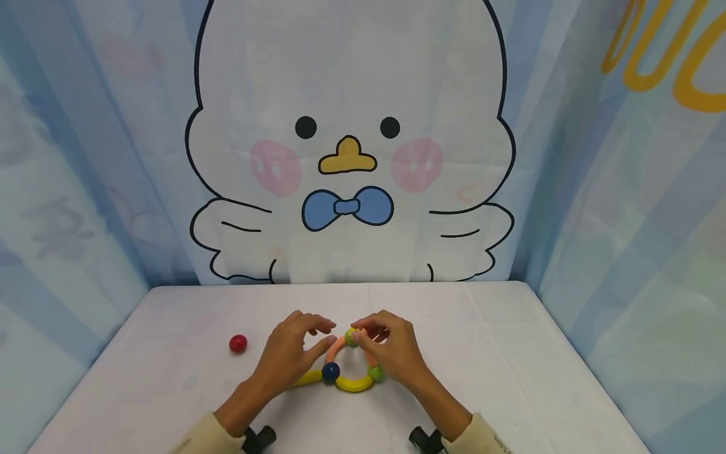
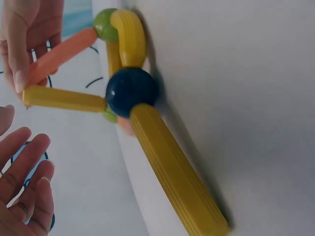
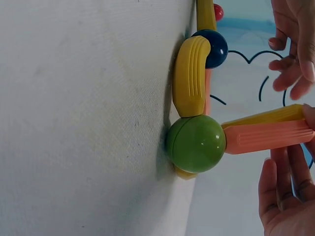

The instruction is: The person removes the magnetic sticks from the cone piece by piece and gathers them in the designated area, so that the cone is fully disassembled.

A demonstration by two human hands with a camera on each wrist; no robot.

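The right hand [image 1: 394,347], around two o'clock of a ring of rods and balls [image 1: 335,349], pinches the tops of a raised orange rod [image 3: 270,136] and a raised yellow rod [image 2: 64,98], probably because both would tip ungripped; they rise from a near green ball [image 1: 375,373] at four o'clock and a far green ball [image 1: 348,340] at twelve. The left hand [image 1: 290,350], just past nine, is loosely spread and holds nothing, perhaps free for steadying. At six, a curved yellow rod [image 1: 354,384] seemingly braces the base, touching a dark blue ball [image 1: 331,372] at eight. A straight yellow rod [image 2: 177,172] extends from it below the left hand and could obstruct that hand. Beyond, toward nine, a red ball [image 1: 238,343] lies well apart on the white tabletop [image 1: 482,353].
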